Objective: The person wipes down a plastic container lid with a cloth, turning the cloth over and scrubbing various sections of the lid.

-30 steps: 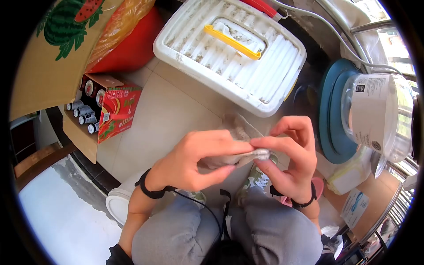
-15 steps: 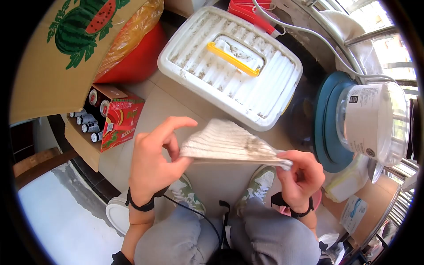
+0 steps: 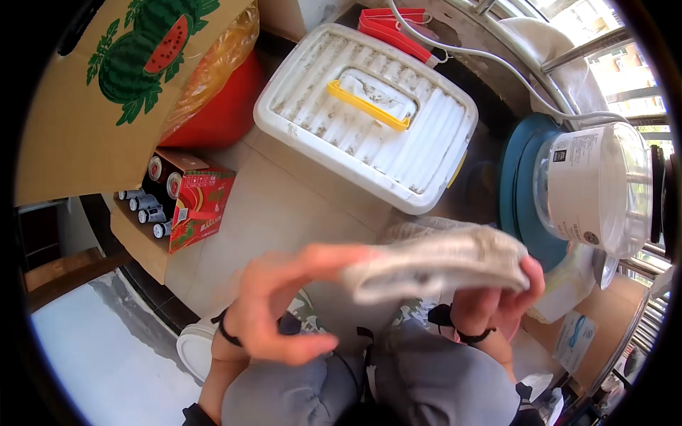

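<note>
A dirty, off-white ribbed cloth (image 3: 447, 259) is in the air in front of my knees, bunched into a band and partly blurred. My right hand (image 3: 501, 295) pinches its right end, with the thumb behind and a finger wrapped over the edge. My left hand (image 3: 284, 302) is at the cloth's other end, thumb and forefinger spread wide apart. The forefinger's tip meets or overlaps the cloth's left edge; blur hides whether they touch. Below the cloth are my shoes, partly covered by it.
A soiled white storage box (image 3: 366, 117) with a yellow handle stands ahead. On the left are a watermelon-printed carton (image 3: 64, 149) and a red box of cans (image 3: 202, 206). A clear plastic tub (image 3: 600, 188) and blue round lids (image 3: 515, 192) stand on the right.
The cloth was stretched flat between both hands; now it is bunched and shifted right. My left hand has opened from its pinch and turned, while my right hand keeps its hold.
</note>
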{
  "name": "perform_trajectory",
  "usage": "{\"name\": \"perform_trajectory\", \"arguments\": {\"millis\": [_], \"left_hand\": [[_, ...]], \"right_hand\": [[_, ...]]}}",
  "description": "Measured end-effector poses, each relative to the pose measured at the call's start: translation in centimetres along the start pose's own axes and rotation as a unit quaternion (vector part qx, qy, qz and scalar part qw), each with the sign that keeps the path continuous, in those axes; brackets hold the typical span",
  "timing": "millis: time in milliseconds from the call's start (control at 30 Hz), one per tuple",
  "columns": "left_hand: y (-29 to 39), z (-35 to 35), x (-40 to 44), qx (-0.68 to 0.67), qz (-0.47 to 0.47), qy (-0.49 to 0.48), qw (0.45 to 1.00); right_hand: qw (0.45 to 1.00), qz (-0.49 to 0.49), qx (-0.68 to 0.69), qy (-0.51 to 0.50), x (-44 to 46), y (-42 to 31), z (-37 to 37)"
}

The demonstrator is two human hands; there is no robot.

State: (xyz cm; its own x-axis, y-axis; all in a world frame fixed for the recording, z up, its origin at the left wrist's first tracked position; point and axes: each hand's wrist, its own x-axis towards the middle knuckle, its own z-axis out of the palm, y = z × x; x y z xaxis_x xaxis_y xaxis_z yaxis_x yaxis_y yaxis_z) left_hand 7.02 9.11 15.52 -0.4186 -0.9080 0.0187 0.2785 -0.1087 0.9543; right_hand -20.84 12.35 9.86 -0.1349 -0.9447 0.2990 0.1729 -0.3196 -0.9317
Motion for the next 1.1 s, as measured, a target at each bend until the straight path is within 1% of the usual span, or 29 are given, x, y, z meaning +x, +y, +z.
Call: {"name": "perform_trajectory", "arguments": {"millis": [33, 67, 133, 167, 233, 333, 367, 467, 600, 700, 800, 833, 933, 967, 1067, 1100], "left_hand": [[-1.0, 0.7, 1.2, 0.052, 0.006, 0.013, 0.999], [-3.3, 0.6, 2.7, 0.153, 0.04, 0.007, 0.987], [-7.3, 1.0, 4.5, 0.341, 0.076, 0.056, 0.935], [-9.0, 0.9, 5.1, 0.388, 0.094, 0.065, 0.915], [-12.0, 0.5, 5.7, 0.478, 0.124, 0.08, 0.866], [-14.0, 0.6, 5.6, 0.532, 0.154, 0.092, 0.827], [-14.6, 0.5, 5.6, 0.538, 0.158, 0.091, 0.823], [-15.5, 0.0, 5.6, 0.547, 0.171, 0.091, 0.814], [-15.5, 0.0, 5.8, 0.543, 0.173, 0.095, 0.816], [-15.5, 0.1, 5.7, 0.556, 0.166, 0.089, 0.81], [-15.4, -0.3, 5.6, 0.56, 0.171, 0.082, 0.807], [-15.4, -0.3, 5.5, 0.557, 0.174, 0.08, 0.808], [-14.4, -0.5, 5.5, 0.571, 0.161, 0.061, 0.803], [-14.3, -0.8, 5.6, 0.565, 0.165, 0.079, 0.804], [-14.0, -1.7, 5.5, 0.549, 0.189, 0.129, 0.804], [-14.2, -2.2, 5.0, 0.547, 0.204, 0.145, 0.799]], "right_hand": [[0.981, -0.108, -0.156, 0.032, 0.3, 2.0, 1.1], [0.979, -0.034, -0.193, 0.065, 0.7, 2.5, 1.6], [0.955, 0.023, -0.294, 0.043, 1.3, 5.2, 1.9], [0.932, 0.001, -0.363, 0.004, 1.8, 6.1, 1.5], [0.867, -0.042, -0.491, -0.075, 2.6, 7.4, 0.5], [0.854, -0.102, -0.501, -0.097, 3.2, 7.7, 0.0], [0.848, -0.117, -0.506, -0.107, 3.2, 7.8, 0.1], [0.864, -0.127, -0.469, -0.132, 2.7, 8.0, 1.3], [0.851, -0.108, -0.494, -0.138, 3.2, 7.2, 2.9], [0.855, -0.103, -0.488, -0.14, 3.8, 7.4, 2.5], [0.926, -0.001, -0.365, -0.099, 4.0, 8.9, 0.8], [0.933, -0.007, -0.353, -0.074, 3.8, 9.2, 0.7], [0.931, -0.065, -0.356, -0.046, 3.0, 9.8, 1.4], [0.91, -0.113, -0.391, -0.081, 2.8, 9.7, 1.1], [0.901, -0.111, -0.411, -0.082, 3.4, 8.5, 3.2], [0.899, -0.115, -0.41, -0.103, 3.5, 8.6, 3.1]]}}
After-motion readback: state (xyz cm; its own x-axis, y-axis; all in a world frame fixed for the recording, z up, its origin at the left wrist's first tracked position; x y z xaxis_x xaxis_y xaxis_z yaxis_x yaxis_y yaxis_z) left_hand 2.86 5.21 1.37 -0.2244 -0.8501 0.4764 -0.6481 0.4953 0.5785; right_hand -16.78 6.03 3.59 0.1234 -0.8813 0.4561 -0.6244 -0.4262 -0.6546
